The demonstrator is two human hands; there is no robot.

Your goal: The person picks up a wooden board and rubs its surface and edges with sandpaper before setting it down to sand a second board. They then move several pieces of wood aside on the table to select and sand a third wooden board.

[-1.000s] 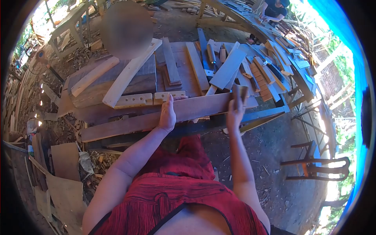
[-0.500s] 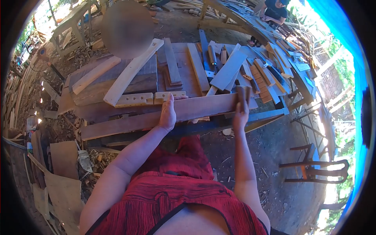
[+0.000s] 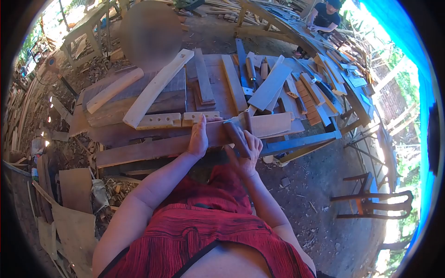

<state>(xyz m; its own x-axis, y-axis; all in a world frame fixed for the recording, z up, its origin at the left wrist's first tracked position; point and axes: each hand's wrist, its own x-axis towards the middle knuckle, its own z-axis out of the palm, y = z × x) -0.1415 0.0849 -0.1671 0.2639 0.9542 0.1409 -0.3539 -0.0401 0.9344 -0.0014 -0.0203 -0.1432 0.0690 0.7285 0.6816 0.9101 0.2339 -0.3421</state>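
A long flat wooden board (image 3: 143, 152) lies crosswise in front of me, along the near edge of the workbench. My left hand (image 3: 198, 140) grips it near its middle, thumb up on the near side and fingers over the far edge. In my right hand (image 3: 250, 152) is a dark wooden hand tool (image 3: 237, 138) made of short bars, set across the board right of my left hand. My fingers hide part of this tool. Beyond it, a paler length of wood (image 3: 273, 124) continues in line with the board.
Two drilled wood blocks (image 3: 160, 120), a pale beam (image 3: 160, 88), a saw (image 3: 242, 62), a chisel (image 3: 251, 69) and several slats cover the workbench (image 3: 215, 60). A chair (image 3: 375, 204) stands at right. Another person (image 3: 324, 18) is at the far bench. Scraps litter the ground.
My right hand has moved left along the board with the dark wooden tool, from the board's right end toward my left hand. My left hand stays in place.
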